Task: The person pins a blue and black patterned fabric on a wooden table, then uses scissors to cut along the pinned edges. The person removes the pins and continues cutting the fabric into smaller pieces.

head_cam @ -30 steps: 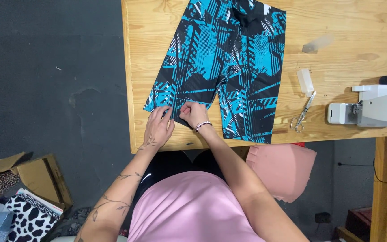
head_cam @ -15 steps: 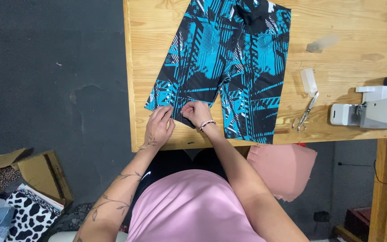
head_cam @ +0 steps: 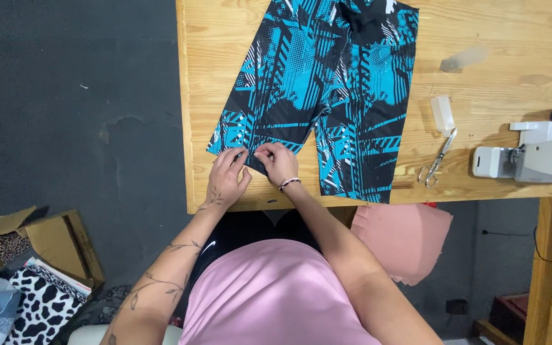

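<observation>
Change since earlier: both hands stay at the same hem, and the shorts sit slightly more to the right in the view, so mostly the head has shifted.
Shorts: patterned shorts (head_cam: pixel 317 96) in blue, black and white lie flat on the wooden table (head_cam: pixel 506 38), the two legs pointing toward the person.
Left hand: the left hand (head_cam: pixel 226 179) pinches the hem edge of the leg nearest the table's left side, fingers curled on the cloth.
Right hand: the right hand (head_cam: pixel 277 163) grips the same hem just beside it, fingertips almost touching the left ones.
Doing it well: I judge it is best to keep the hem flat on the wood, hold both layers together, and pull evenly so the stretchy cloth does not twist.
Nearby: scissors (head_cam: pixel 434 167) and a small white tool (head_cam: pixel 443 115) lie to the right, and a sewing machine (head_cam: pixel 531 156) stands at the table edge.
</observation>
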